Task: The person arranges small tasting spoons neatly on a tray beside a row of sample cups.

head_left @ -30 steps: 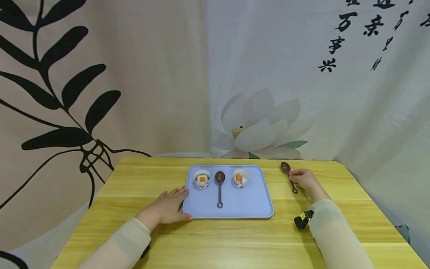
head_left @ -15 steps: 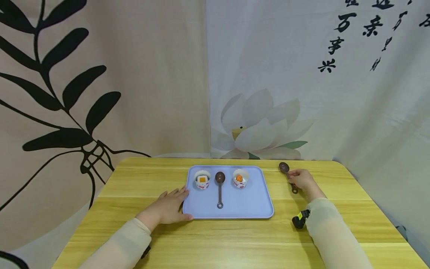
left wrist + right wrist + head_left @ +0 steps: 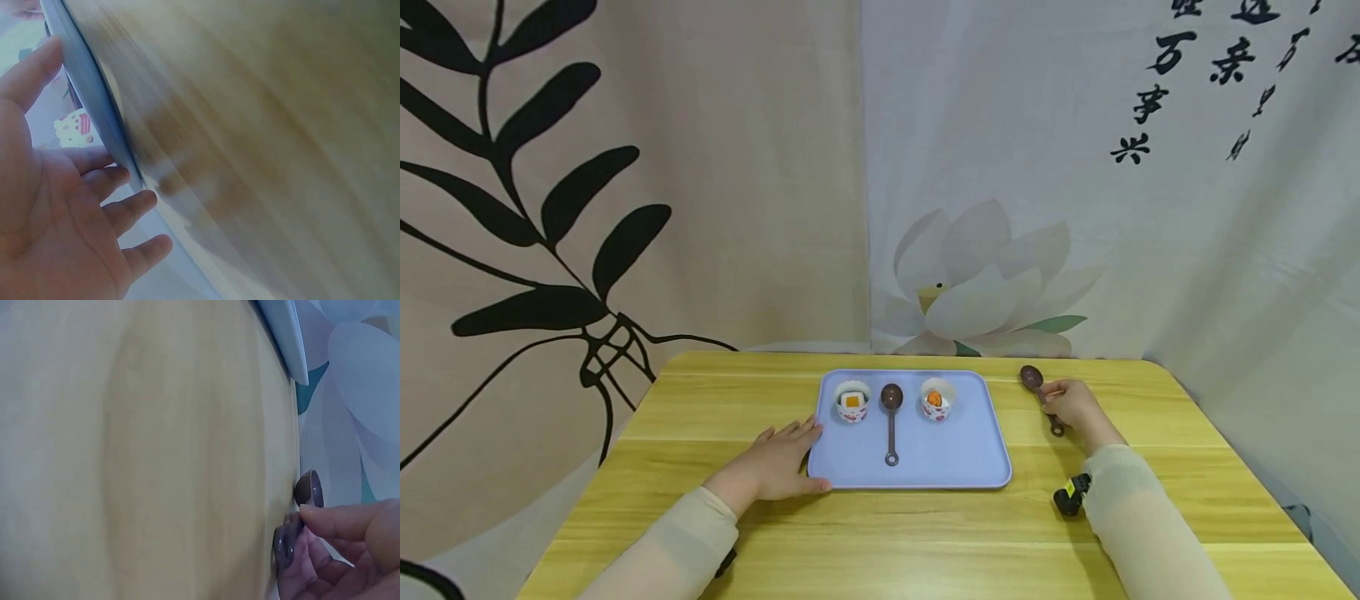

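A light blue tray (image 3: 955,467) lies on the wooden table, and my left hand (image 3: 772,465) rests against its left edge with fingers spread. In the left wrist view the fingers of that hand (image 3: 56,212) touch the tray's rim (image 3: 94,94). On the tray a brown spoon (image 3: 891,417) lies between two patterned paper cups. The left cup (image 3: 852,411) holds a white and yellow piece, the right cup (image 3: 936,410) an orange one. Right of the tray, my right hand (image 3: 1078,410) pinches a second brown spoon (image 3: 284,547) by its handle, between thumb and fingers.
The wooden table (image 3: 925,550) runs back to a printed curtain (image 3: 760,208) with leaves, a lotus and black characters. A black wrist camera (image 3: 1070,496) sits below the right sleeve. Part of a dark curved object (image 3: 430,577) shows at the lower left.
My right hand and the spoon in it have shifted slightly to the left. My left hand stays at the tray, and the tray and its contents have not moved.
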